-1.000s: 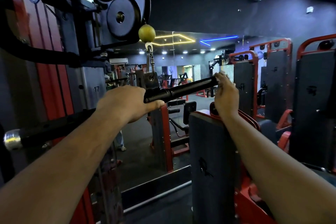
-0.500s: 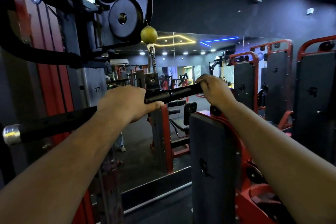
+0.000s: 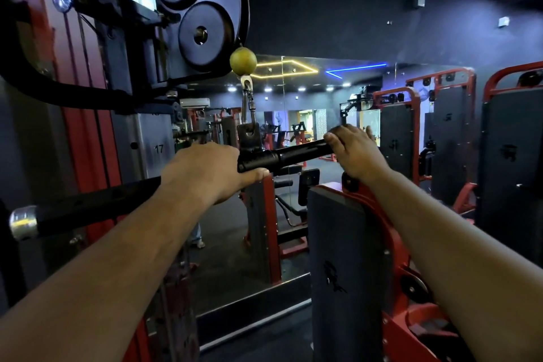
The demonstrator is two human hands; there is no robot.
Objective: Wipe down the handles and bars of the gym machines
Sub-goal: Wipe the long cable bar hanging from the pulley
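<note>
Black and long, the pull-down bar (image 3: pixel 293 154) runs across your view from its chrome end cap (image 3: pixel 23 222) low and near on the left, rising to the right and away from you, where it hangs from the carabiner (image 3: pixel 248 103) under the yellow stopper ball (image 3: pixel 243 61). Your left hand (image 3: pixel 205 172) is the nearer one, fingers and thumb curled round the bar just left of the hanger. Further along, your right hand (image 3: pixel 354 150) wraps over the far right end; whether a cloth sits under it you cannot tell. The next wipe, by my judgement, must follow that slanted axis between your hands
</note>
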